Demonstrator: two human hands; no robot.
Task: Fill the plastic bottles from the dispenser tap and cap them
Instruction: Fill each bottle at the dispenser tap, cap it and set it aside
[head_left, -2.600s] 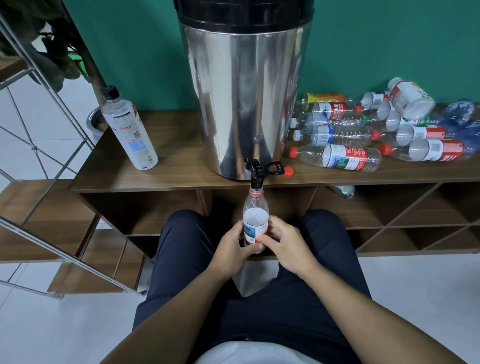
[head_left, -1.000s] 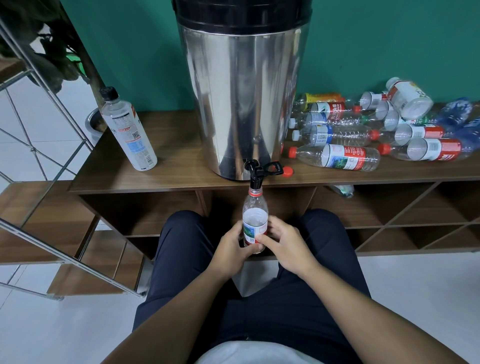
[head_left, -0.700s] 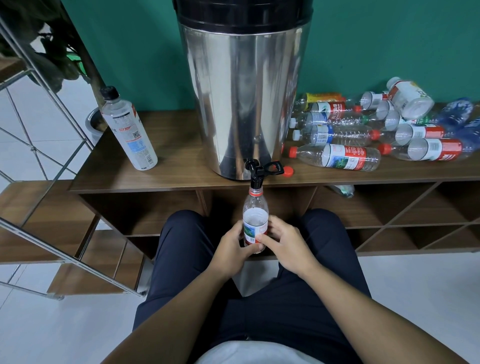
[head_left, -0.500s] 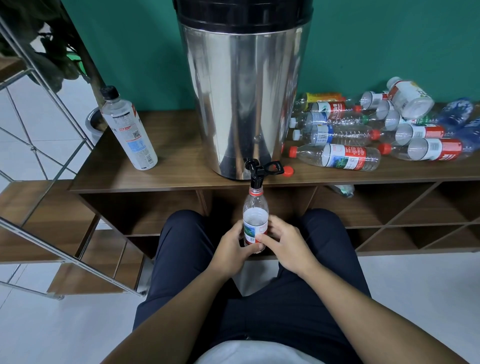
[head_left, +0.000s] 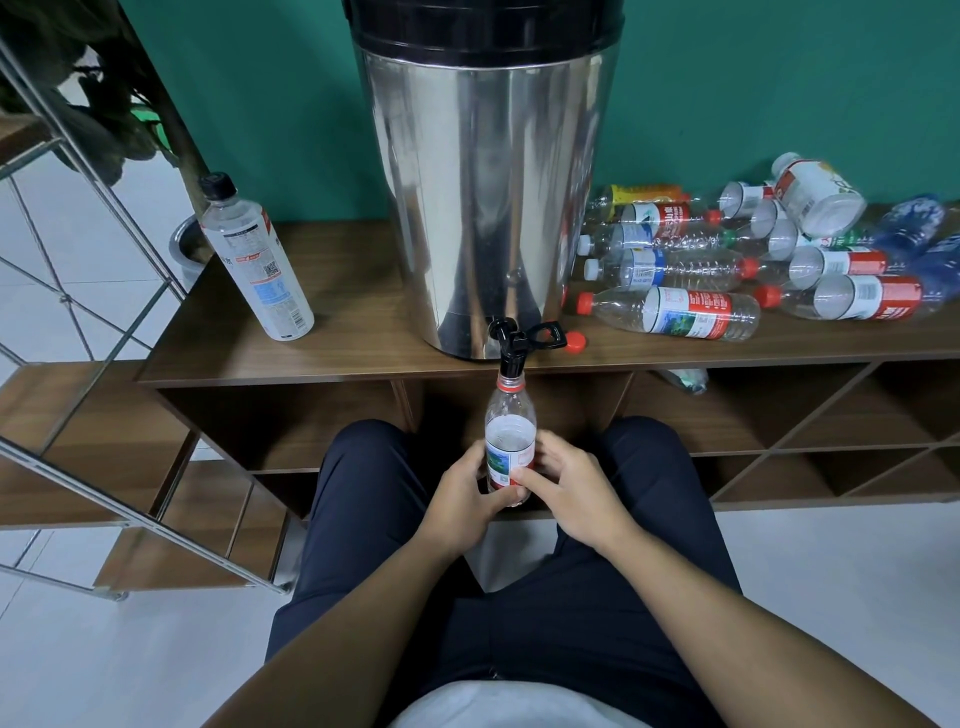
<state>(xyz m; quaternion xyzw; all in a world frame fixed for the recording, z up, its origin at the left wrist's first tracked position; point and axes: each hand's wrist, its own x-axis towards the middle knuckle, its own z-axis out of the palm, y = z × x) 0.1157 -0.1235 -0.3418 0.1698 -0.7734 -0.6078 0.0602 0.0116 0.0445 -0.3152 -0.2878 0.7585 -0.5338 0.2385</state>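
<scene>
Clear plastic, red at the neck ring: the bottle (head_left: 510, 436) stands upright under the black tap (head_left: 511, 348) of the steel dispenser (head_left: 488, 176), its open mouth right at the spout. Both hands grip it low down, the left hand (head_left: 460, 501) with fingers curled round the label from one side and the right hand (head_left: 566, 486) wrapped round from the other, thumb across the front. Over the last couple of seconds almost nothing has shifted: hands, bottle and tap sit where they did, and the water line near the top of the label looks about the same, though any rise is too slight to judge. That suggests filling is under way or slow, with the shoulder of the bottle not yet full. A loose red cap (head_left: 574, 342) lies on the wooden table (head_left: 363, 322) just beside the tap handle, likely for this bottle. A heap of empty capped bottles (head_left: 680, 312) lies on its right side, and one tall black-capped bottle (head_left: 254, 260) stands at the left, so most of the job seems ahead.
</scene>
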